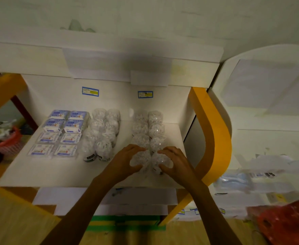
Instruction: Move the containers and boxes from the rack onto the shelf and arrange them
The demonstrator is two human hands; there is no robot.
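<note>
Mostly stocked: boxes (60,133) ranked toward the left edge of the shelf (30,175), clear containers (102,133) mid-shelf, a further double row toward the right edge. More stock visible on the rack (262,175) at right; judged unfinished.

Left hand (125,161) curled round the left front container (140,160), right hand (175,162) round the right front container (160,161). Both near the front edge, touching, forearms reaching forward.

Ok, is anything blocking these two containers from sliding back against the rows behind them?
Nothing visible. The left hand and right hand grip two clear containers directly in front of the right-hand rows on the shelf.
</note>
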